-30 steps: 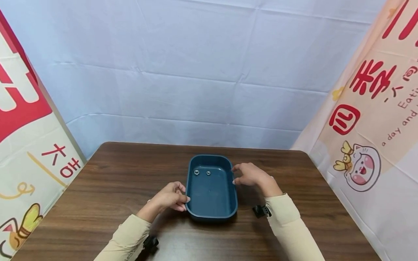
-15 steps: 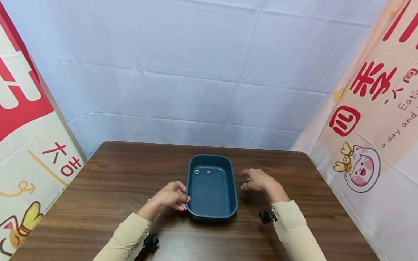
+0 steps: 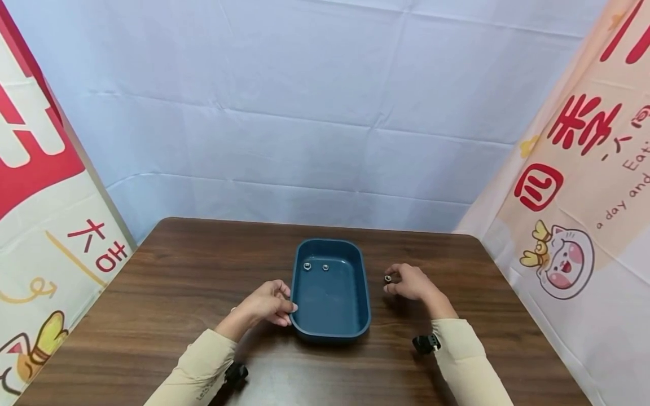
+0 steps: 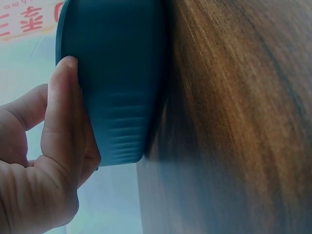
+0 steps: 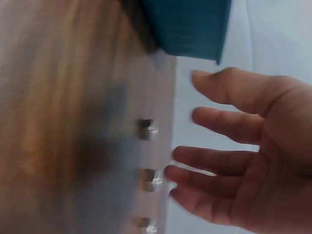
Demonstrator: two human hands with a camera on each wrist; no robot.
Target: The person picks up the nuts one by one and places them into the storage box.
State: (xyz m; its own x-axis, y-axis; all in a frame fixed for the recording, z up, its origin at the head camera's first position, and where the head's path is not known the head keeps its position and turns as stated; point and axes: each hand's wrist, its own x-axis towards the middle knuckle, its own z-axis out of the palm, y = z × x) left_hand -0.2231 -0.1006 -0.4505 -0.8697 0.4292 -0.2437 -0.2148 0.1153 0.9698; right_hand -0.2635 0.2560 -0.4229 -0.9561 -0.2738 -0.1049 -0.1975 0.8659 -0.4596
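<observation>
A dark blue tray stands on the wooden table, with two metal nuts, a larger nut and a smaller nut, on its floor near the far end. My left hand pinches the tray's left rim, thumb over the edge and fingers against the outer wall. To the right of the tray, my right hand hovers with fingers apart, holding nothing. One nut shows between its thumb and fingertips. In the right wrist view three blurred nuts stand in a row on the table, the middle one close by the fingertips.
The brown table reaches back to a pale hanging cloth. Printed banners hang at both sides, one banner on the right. A small black device is worn at the right wrist.
My right hand has moved rightward, away from the tray's right rim, and a nut on the table has come into sight beside it. The left hand keeps its hold on the tray.
</observation>
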